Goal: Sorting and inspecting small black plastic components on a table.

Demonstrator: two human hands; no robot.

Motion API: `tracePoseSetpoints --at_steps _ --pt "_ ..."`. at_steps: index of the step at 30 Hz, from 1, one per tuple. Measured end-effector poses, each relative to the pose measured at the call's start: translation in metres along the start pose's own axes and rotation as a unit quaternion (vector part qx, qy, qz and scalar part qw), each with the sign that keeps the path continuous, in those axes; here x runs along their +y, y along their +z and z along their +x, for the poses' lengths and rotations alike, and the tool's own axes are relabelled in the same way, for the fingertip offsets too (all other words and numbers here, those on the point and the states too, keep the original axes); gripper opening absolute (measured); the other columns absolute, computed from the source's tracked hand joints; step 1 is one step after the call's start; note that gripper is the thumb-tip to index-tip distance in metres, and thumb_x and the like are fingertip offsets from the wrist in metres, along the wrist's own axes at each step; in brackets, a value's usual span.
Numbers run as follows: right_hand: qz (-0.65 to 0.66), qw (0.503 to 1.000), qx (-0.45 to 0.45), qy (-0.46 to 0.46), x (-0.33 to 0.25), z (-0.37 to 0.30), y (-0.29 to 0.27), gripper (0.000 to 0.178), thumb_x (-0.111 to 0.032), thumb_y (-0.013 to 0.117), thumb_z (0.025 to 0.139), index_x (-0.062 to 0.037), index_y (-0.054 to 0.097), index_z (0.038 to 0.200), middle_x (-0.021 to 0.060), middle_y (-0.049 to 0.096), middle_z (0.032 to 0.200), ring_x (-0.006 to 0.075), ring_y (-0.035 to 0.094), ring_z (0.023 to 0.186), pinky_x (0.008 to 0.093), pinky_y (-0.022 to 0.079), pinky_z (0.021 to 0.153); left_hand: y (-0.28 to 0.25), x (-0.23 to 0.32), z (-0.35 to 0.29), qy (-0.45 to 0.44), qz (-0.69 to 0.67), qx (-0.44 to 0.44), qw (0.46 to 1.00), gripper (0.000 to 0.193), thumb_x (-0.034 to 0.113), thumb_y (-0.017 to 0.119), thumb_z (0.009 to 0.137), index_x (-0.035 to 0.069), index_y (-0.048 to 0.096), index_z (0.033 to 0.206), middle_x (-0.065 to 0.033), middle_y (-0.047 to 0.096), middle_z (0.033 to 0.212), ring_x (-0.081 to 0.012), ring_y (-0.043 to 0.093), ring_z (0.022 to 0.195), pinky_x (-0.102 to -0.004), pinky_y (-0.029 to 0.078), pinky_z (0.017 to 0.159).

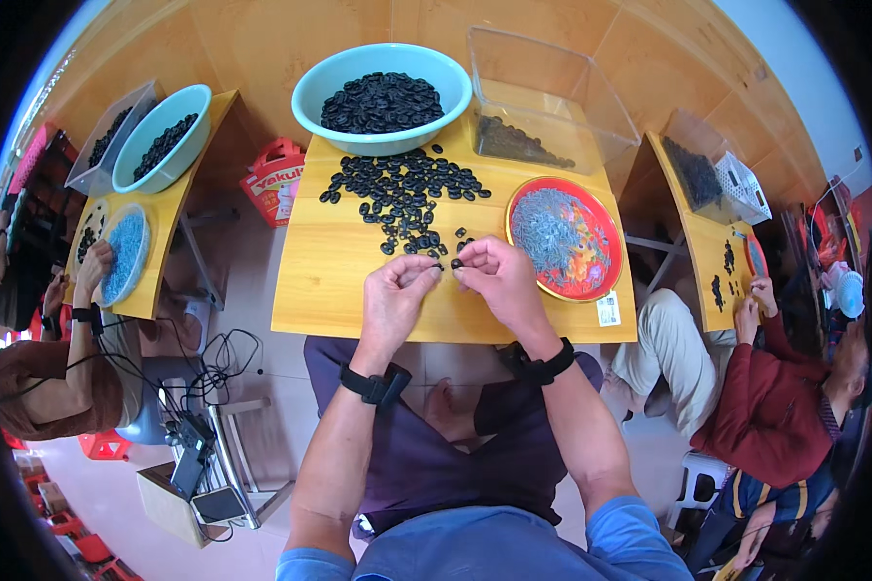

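Note:
Near the table's front edge, my left hand (404, 288) and my right hand (494, 278) almost meet at the fingertips. Between my right thumb and fingers is a small black oval piece (457, 263). My left thumb and forefinger are pinched together on something tiny and dark, too small to name. Just beyond my fingers spreads a loose heap of similar shiny black pieces (397, 194). To the right of my right hand lies a red round tray (605, 273) with a floral pattern, holding a pile of fine silvery-blue bits (549, 225).
A light-blue basin (305, 109) full of black pieces stands at the back of the wooden table (329, 290). Beside it is a clear plastic box (528, 73) with more pieces. People work at tables left and right. Tangled cables (208, 387) hang at lower left.

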State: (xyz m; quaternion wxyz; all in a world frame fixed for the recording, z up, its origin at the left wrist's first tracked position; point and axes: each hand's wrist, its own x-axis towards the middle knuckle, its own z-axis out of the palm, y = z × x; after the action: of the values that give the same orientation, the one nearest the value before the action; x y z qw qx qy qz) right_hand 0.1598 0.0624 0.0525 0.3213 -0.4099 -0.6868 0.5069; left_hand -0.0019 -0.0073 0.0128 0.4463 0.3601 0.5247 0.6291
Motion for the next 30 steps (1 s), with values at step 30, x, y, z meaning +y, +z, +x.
tracePoseSetpoints --at_steps 30 --pt "0.122 0.992 -0.003 0.042 0.0055 -0.0025 0.0082 0.017 -0.003 0.062 0.09 0.0041 0.067 0.104 0.0082 0.072 0.086 0.012 0.07 0.072 0.0239 0.053 0.062 0.0009 -0.0026 0.0005 -0.007 0.016 -0.01 1.0 0.017 0.002 0.069 0.09 -0.005 0.07 0.105 -0.0045 0.071 0.084 -0.0068 0.065 0.074 -0.0216 0.053 0.07"
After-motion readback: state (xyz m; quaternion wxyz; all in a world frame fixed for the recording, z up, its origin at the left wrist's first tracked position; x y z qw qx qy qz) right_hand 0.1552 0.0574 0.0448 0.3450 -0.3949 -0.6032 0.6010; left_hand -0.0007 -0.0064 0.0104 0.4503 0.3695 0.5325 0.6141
